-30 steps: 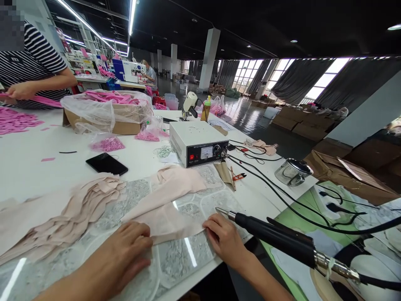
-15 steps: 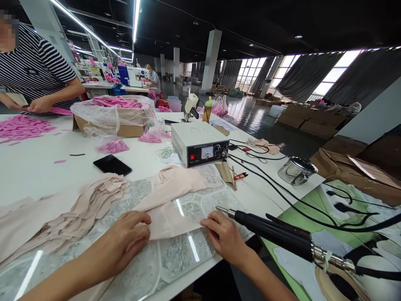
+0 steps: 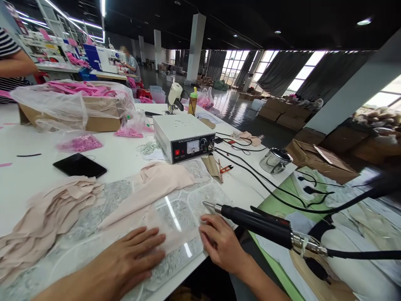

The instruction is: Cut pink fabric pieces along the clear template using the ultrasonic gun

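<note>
Left hand (image 3: 131, 259) is flat, palm down, fingers spread, pressing the near end of the beige cloth (image 3: 150, 196). Right hand (image 3: 219, 246) sits loosely curled at the cloth's three o'clock edge, fingertips on it, gripping nothing. The two hands are apart, with the cloth stretched between them on the clear sheet (image 3: 191, 196) at the near edge of the desk (image 3: 125, 154).

The first hazard is the black tool (image 3: 257, 219), which lies just beside the right hand at its two o'clock, metal tip (image 3: 208, 205) aimed toward nine. If that tip is live from the control box (image 3: 183, 136) at twelve, a careless knuckle could catch it, or the cloth's edge could creep under it and get marked.

Most of the tool's body seems to hang past the desk edge toward four o'clock, with its cord (image 3: 360, 253) trailing off. A tug there could drag it down.

The sheet looks glossy, so a light palm may let the cloth slide or wrinkle.

The cloth pile (image 3: 46, 213) at nine o'clock is close enough for an elbow to scatter, while the phone (image 3: 79, 165) at eleven sits well apart from both hands.
</note>
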Action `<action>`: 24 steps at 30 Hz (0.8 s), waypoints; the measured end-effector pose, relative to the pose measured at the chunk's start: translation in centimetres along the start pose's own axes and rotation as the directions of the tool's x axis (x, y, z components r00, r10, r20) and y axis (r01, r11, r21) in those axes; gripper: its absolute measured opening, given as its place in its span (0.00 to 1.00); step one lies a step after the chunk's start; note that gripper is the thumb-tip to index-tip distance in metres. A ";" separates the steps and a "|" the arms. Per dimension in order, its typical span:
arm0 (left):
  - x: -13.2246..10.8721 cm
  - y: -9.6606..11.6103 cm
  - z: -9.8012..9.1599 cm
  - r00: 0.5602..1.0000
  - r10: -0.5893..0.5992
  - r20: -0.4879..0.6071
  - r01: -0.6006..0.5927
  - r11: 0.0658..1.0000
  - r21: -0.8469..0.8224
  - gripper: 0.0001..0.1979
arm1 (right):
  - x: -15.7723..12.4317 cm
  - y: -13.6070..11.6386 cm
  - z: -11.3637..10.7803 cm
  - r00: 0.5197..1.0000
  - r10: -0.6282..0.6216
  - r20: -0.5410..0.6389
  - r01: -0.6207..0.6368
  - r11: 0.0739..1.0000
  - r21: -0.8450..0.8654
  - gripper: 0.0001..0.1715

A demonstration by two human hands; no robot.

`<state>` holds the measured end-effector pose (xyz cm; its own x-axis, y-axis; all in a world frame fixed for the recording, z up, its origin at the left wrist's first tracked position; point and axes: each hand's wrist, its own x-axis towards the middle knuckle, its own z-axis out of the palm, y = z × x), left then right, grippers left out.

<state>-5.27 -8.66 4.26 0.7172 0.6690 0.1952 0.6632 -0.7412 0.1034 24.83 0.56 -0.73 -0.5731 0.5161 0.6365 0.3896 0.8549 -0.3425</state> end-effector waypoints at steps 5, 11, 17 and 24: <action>2.3 -1.0 0.5 0.997 0.053 -0.054 -0.058 0.995 -0.077 0.21 | -2.0 0.5 0.0 0.987 0.111 -0.117 -0.112 0.994 -0.008 0.14; 5.6 -1.8 3.5 0.982 0.162 -0.100 -0.171 0.982 -0.081 0.21 | -3.0 -0.6 0.5 0.981 0.106 -0.165 -0.101 0.994 0.036 0.19; 4.8 -1.9 5.1 0.978 0.185 -0.099 -0.191 0.980 -0.060 0.24 | -3.0 -0.9 0.8 0.978 0.143 -0.151 -0.141 0.990 0.025 0.19; 4.3 -1.7 5.9 0.980 0.122 -0.156 -0.141 0.983 -0.118 0.23 | -1.5 -2.2 1.4 0.922 0.361 -0.139 -0.371 0.928 -0.047 0.05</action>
<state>-2.08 -4.22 -0.85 0.7505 0.5568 0.3561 0.5255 -0.8294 0.1894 23.86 -1.99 -1.86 -0.2873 0.7775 0.5594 0.6080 0.5993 -0.5208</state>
